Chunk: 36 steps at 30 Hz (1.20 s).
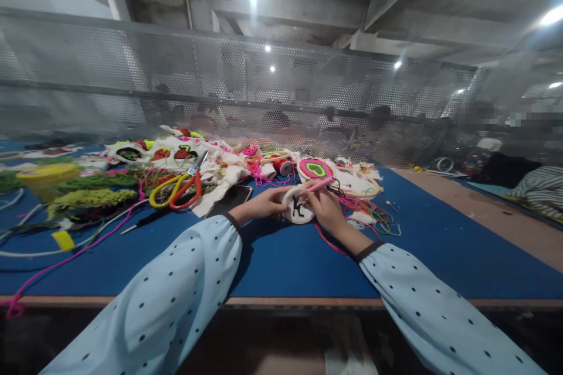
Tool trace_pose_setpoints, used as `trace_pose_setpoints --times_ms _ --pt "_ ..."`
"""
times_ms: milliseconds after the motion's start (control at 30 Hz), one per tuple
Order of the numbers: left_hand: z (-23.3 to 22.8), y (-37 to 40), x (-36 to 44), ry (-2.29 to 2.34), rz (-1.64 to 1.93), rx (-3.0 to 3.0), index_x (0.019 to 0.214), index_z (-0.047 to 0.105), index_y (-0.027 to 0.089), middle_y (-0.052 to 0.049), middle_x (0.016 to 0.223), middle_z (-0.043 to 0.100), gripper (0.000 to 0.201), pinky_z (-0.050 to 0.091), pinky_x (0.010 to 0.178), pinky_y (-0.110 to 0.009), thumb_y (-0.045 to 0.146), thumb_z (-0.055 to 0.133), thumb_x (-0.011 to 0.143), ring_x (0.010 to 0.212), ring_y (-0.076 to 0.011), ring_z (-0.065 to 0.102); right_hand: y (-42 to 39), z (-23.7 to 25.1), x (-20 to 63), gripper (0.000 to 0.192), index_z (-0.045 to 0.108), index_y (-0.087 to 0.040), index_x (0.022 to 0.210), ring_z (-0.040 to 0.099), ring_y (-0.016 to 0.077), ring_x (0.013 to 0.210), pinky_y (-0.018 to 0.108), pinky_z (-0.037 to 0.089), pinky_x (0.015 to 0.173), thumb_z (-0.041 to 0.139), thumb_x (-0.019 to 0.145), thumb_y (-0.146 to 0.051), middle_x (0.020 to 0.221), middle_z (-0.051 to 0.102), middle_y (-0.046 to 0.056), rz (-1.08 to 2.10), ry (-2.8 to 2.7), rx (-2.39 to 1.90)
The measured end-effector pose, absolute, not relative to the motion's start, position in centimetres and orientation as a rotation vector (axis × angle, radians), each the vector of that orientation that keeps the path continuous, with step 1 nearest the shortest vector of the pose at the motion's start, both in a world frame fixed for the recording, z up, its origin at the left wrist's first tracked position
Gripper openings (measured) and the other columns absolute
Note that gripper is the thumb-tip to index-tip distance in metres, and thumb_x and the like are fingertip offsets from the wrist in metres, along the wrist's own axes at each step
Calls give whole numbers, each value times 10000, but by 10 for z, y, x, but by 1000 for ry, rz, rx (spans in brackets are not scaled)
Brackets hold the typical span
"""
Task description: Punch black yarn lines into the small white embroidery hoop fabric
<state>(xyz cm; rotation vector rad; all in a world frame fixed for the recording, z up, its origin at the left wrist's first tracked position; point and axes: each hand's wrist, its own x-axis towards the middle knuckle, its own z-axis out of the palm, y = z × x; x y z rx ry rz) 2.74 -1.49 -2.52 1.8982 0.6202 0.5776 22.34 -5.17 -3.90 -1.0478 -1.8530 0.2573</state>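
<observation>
My left hand [263, 204] grips the left rim of a small round embroidery hoop [297, 207] with white cloth and a black stitched figure. The hoop rests on the blue table [281, 263]. My right hand [324, 206] holds a pink punch needle [317, 186] with its tip pressed onto the hoop's cloth. Red and black yarn trails from under the right hand toward the table's near side. Both arms wear pale blue sleeves with dark dots.
Scissors with yellow and red handles [178, 187] lie left of the hoop, beside a dark phone [230, 199]. Finished hoops, one pink and green [315, 169], cloth pieces and yarn skeins [90, 196] crowd the far side. A perforated metal screen [281, 88] stands behind.
</observation>
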Motion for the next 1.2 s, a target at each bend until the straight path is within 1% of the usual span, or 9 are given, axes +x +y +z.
trace_pose_setpoints --times_ms 133,267,433,500,600,700,767,933,1200 --pt "-28 -13 28 641 616 1890 1345 349 163 -19 706 606 663 439 491 -199 185 598 731 490 -68 511 -51 -39 224 215 530 -205 961 603 160 681 260 444 645 398 891 -360 784 622 25 228 -1893 -1005" --pt "-32 -10 28 685 630 1851 1352 339 164 -32 724 620 686 437 479 -197 186 614 724 490 -73 523 -48 -35 223 189 587 -198 854 574 173 827 265 426 727 440 871 -315 897 603 54 73 -2034 -983" --pt "-33 -9 29 658 615 1853 1367 305 185 -16 679 617 688 428 473 -181 187 597 744 469 -68 526 -44 -33 217 211 629 -198 864 549 152 768 248 414 655 430 866 -266 945 574 68 -41 -2140 -1041" --pt "-33 -10 29 642 619 1841 1364 309 176 -20 681 617 679 423 474 -178 185 591 746 472 -67 527 -43 -35 216 199 626 -196 877 553 157 792 254 418 681 445 859 -278 939 583 65 -34 -2125 -1018" --pt "-32 -10 28 660 615 1828 1357 317 143 -31 685 617 679 427 481 -190 169 587 734 479 -73 525 -43 -39 218 193 601 -192 907 568 161 807 271 431 725 474 842 -322 910 612 48 109 -1957 -1015" --pt "-31 -11 28 685 620 1831 1346 334 124 -40 703 616 692 426 480 -199 161 601 708 485 -78 520 -45 -41 222 187 584 -192 875 579 148 714 260 441 661 490 824 -346 808 629 20 306 -1835 -1027" --pt "-30 -12 29 715 621 1831 1347 329 120 -43 712 615 699 425 478 -205 160 599 703 484 -81 518 -47 -39 225 194 570 -190 796 565 138 637 244 428 605 506 811 -372 707 615 3 354 -1810 -1025" --pt "-27 -16 31 745 599 1825 1343 322 124 -37 715 614 679 422 478 -214 163 577 715 474 -84 522 -51 -31 228 293 491 -194 634 486 124 540 234 369 540 525 788 -441 558 513 -26 207 -1780 -1102" --pt "-29 -15 29 772 613 1819 1327 333 100 -20 669 593 682 430 485 -233 174 591 701 471 -94 521 -53 -29 231 301 479 -201 631 491 127 562 244 363 581 501 803 -447 580 511 -27 142 -1763 -1110"
